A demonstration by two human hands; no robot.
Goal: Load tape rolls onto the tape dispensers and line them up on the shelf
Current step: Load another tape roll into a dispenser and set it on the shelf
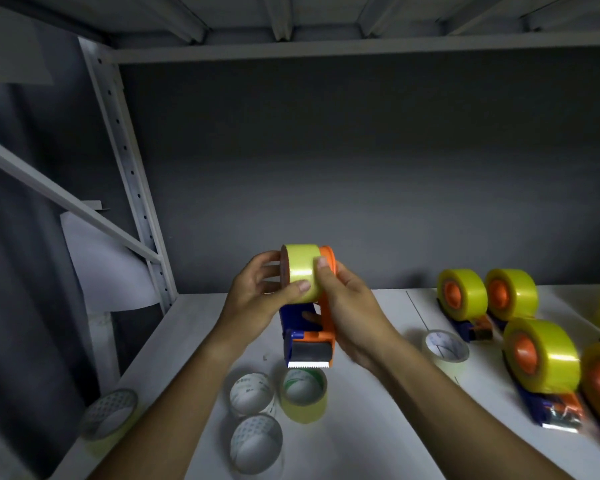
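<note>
I hold an orange and blue tape dispenser (317, 336) above the white shelf (371, 420), its toothed blade pointing down toward me. A yellow tape roll (302, 268) sits on its orange wheel. My left hand (257, 296) grips the roll from the left, thumb on its face. My right hand (347, 303) holds the dispenser's orange side, thumb pressed on the roll. Several loaded dispensers (541, 362) with yellow rolls stand at the right.
Loose tape rolls lie on the shelf: two clear ones (253, 393) and a yellowish one (303, 394) below the dispenser, one (110, 417) at the left edge, one (445, 348) under my right forearm. A perforated steel upright (129, 174) stands at the left; another shelf is overhead.
</note>
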